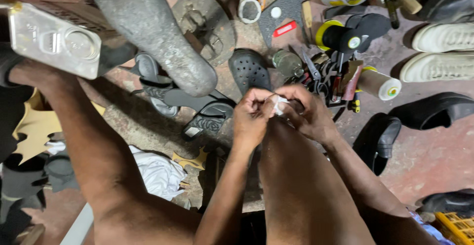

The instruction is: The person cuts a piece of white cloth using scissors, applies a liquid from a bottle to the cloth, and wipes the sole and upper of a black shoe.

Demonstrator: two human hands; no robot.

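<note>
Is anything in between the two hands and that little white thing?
No. The left hand and right hand both pinch the small white piece directly, over the knee; nothing visible sits between them.

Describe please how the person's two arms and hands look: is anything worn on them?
Both arms are bare up to where the picture ends, with no sleeves. The left hand and the right hand wear no gloves, and no ring, watch or bracelet can be seen on the fingers or wrists. No markings are visible on them.
</note>
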